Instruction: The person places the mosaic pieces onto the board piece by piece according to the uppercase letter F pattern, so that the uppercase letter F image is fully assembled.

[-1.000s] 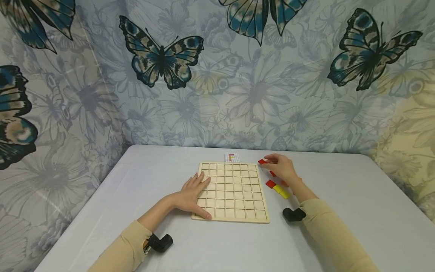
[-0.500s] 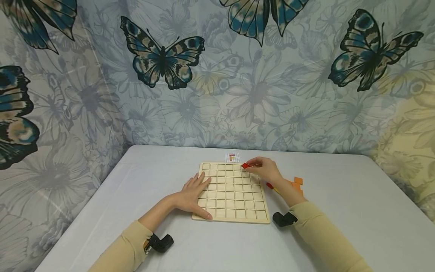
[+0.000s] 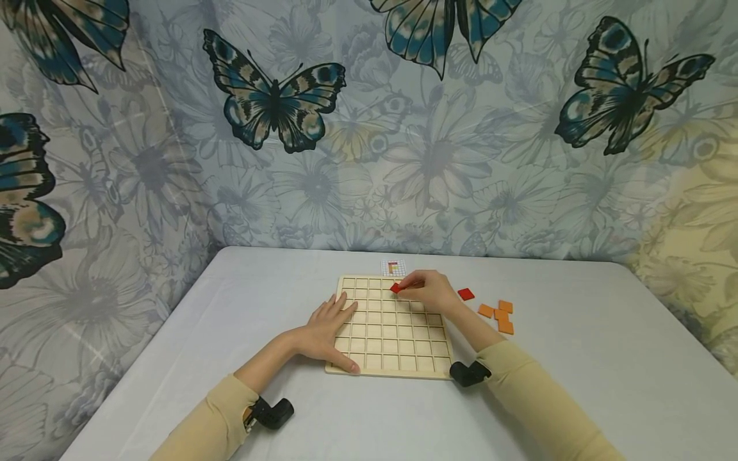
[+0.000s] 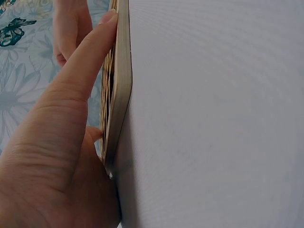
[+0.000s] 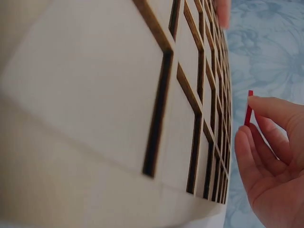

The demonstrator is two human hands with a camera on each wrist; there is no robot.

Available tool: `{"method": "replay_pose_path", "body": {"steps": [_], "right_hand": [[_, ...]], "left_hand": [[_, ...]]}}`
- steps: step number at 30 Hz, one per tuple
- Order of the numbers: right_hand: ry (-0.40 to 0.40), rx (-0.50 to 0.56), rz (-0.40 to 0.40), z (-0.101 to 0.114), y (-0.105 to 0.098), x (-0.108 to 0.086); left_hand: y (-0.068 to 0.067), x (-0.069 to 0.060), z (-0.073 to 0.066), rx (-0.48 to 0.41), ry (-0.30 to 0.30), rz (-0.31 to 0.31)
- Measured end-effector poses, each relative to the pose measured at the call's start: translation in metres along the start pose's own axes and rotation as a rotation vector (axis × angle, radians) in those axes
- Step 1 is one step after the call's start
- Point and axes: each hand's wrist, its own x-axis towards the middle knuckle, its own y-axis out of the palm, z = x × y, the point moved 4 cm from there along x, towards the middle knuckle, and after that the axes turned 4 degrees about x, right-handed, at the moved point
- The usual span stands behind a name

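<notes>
A pale wooden grid board (image 3: 389, 347) lies on the table, its square cells bare where they show. My left hand (image 3: 324, 333) rests spread over the board's left edge; in the left wrist view its thumb (image 4: 76, 76) lies along the board's side. Over the far part of the grid, my right hand (image 3: 429, 292) pinches a small red square tile (image 3: 395, 288) between thumb and fingertips. The right wrist view shows that tile (image 5: 249, 109) edge-on, held apart from the board. The right hand and forearm cover some cells.
Right of the board lie another red tile (image 3: 466, 294) and several orange tiles (image 3: 505, 327). A small printed grid card (image 3: 393, 267) with a coloured pattern sits behind the board's far edge. A white cloth covers the table (image 3: 369, 422).
My right hand has carried the red tile leftward from beside the board to above its far rows. Its forearm now hides the yellow tiles. The left hand has stayed in place.
</notes>
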Motion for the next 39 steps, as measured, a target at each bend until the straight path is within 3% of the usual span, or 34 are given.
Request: {"method": "replay_pose_path", "body": {"steps": [7, 19, 39], "right_hand": [[-0.014, -0.051, 0.032, 0.011, 0.012, -0.001], [-0.107, -0.139, 0.122, 0.024, 0.029, 0.007], [-0.130, -0.155, 0.110, 0.029, 0.039, 0.013]], "left_hand": [[0.000, 0.000, 0.000, 0.005, 0.001, 0.000], [0.001, 0.001, 0.002, 0.001, -0.005, -0.001], [-0.001, -0.001, -0.001, 0.006, -0.008, 0.010]]}}
